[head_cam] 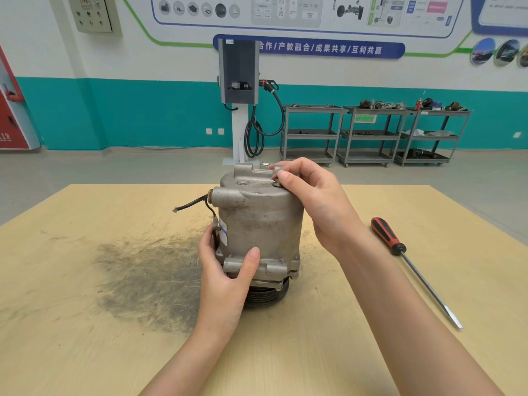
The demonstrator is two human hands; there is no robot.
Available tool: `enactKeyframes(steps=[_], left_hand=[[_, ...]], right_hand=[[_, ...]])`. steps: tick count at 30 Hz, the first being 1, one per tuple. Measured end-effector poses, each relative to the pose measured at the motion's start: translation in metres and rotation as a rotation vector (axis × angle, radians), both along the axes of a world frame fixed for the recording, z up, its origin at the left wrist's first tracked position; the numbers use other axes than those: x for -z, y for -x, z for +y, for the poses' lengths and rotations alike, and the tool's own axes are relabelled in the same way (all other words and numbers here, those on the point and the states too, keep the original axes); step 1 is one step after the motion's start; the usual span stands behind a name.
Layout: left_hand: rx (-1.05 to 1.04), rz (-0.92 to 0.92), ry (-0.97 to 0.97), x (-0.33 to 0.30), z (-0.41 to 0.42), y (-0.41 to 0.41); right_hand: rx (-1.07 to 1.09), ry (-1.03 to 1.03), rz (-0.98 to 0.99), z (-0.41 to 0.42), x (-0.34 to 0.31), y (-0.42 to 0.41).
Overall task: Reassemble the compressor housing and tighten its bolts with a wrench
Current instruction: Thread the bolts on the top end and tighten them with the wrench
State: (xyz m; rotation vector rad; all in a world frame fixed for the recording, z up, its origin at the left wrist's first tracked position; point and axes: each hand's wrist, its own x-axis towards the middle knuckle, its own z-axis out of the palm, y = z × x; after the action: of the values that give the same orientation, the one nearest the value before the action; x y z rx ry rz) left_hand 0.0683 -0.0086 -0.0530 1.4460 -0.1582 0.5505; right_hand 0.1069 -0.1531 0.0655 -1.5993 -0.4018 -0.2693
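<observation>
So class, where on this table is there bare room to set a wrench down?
Bare table lies left of the dark smudge, and between the right hand and the screwdriver. It is crowded around the compressor, which the left hand steadies.

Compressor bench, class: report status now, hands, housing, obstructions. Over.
Left hand grips compressor housing low. Right hand fingers pinch bolt on top. No wrench in sight; only screwdriver lying to the right. Nothing in the way.

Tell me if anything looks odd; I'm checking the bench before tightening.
The compressor's black wire ends in bare frayed strands, and a dark grimy smear stains the table. No wrench shows, only a screwdriver.
</observation>
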Motion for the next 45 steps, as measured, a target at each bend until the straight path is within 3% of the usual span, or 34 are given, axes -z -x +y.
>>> enactKeyframes(steps=[24, 33, 45], left_hand=[[0.029, 0.015, 0.01, -0.005, -0.001, 0.004], [0.021, 0.013, -0.004, -0.002, 0.0, 0.002], [0.022, 0.017, 0.001, -0.001, 0.001, 0.001]], right_hand=[[0.003, -0.003, 0.001, 0.0, 0.001, 0.0], [0.099, -0.012, -0.006, 0.003, -0.003, 0.001], [0.006, 0.002, 0.043, -0.005, -0.007, 0.001]])
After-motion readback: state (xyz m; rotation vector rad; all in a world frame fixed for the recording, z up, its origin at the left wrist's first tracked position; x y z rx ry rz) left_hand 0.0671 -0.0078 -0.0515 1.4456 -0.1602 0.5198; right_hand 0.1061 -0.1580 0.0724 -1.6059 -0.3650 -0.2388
